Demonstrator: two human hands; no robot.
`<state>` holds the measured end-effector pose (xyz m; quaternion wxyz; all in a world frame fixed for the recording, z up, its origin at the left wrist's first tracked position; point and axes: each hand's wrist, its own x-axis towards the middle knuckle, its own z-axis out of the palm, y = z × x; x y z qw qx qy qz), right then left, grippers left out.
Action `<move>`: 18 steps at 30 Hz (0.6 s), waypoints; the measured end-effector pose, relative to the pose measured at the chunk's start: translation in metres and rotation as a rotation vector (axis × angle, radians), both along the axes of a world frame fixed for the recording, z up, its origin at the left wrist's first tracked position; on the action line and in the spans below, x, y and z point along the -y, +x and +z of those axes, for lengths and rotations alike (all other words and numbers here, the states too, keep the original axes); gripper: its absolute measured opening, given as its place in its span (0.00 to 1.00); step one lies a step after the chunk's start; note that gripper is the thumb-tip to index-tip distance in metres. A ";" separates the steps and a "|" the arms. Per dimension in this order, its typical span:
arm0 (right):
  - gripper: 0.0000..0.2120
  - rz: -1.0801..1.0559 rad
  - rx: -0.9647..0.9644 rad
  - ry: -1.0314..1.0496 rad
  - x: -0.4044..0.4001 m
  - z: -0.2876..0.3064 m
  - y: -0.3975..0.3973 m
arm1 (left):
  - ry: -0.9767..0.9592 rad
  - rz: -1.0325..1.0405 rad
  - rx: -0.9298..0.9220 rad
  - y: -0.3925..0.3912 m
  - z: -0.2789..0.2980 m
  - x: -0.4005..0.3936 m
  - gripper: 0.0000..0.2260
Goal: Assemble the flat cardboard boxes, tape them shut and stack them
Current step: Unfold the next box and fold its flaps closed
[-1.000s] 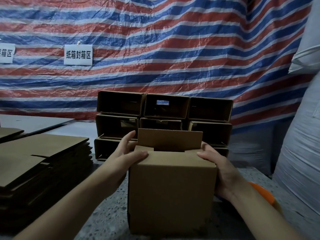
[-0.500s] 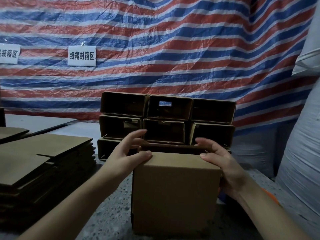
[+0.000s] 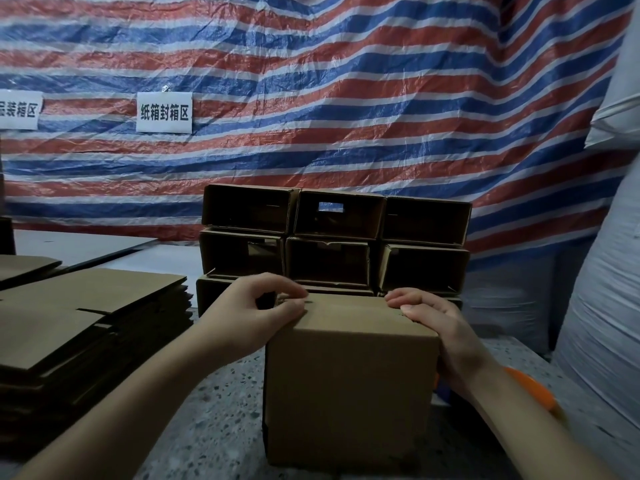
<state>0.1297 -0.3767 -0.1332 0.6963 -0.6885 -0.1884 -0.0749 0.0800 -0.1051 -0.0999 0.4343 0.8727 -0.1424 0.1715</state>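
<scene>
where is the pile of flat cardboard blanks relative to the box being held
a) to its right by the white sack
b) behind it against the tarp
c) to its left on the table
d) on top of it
c: the pile of flat cardboard blanks lies on the table, left of the box that both hands hold.

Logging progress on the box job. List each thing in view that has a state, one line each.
box in front: upright on the table, top flaps folded down, no tape seen on it
left hand: fingers curled, pinching the box's top left edge
right hand: fingers flat on the box's top right corner
stacked boxes: on their sides, open ends facing the camera
flat cardboard pile: unfolded, stacked at left
</scene>
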 end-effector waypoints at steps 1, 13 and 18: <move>0.09 -0.005 -0.001 -0.001 -0.001 0.000 0.000 | 0.119 0.020 0.082 -0.003 0.004 0.001 0.08; 0.08 0.030 -0.001 -0.033 0.001 -0.001 0.001 | 0.668 0.086 0.445 -0.013 -0.013 0.060 0.25; 0.17 -0.082 0.020 -0.172 0.010 0.013 -0.005 | 0.671 0.097 0.428 -0.015 -0.016 0.061 0.29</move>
